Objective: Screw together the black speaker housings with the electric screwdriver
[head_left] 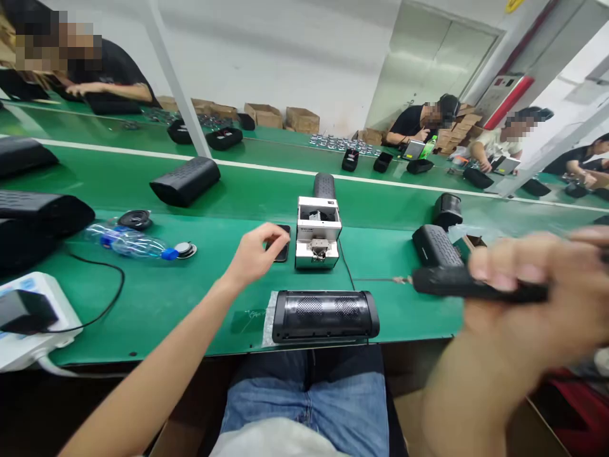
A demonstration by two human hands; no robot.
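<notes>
My right hand (pixel 537 285) grips a black electric screwdriver (pixel 447 281), its thin bit pointing left above the table; hand and tool are blurred. My left hand (pixel 259 251) is raised with thumb and index finger pinched together; anything between them is too small to make out. Behind it lies a dark phone (pixel 283 244), partly covered by the fingers. Just to the right stands a white and silver screw feeder (pixel 318 231). In front of me a black speaker housing (pixel 326 315) with a perforated metal grille lies lengthwise near the table edge, on clear plastic film (pixel 269 320).
On the left are a plastic bottle (pixel 136 243), a round speaker driver (pixel 185 249) and a white power strip (pixel 42 311) with a cable. More black housings (pixel 185 181) stand along the green table (pixel 214 317). Several co-workers (pixel 423 124) sit across the bench.
</notes>
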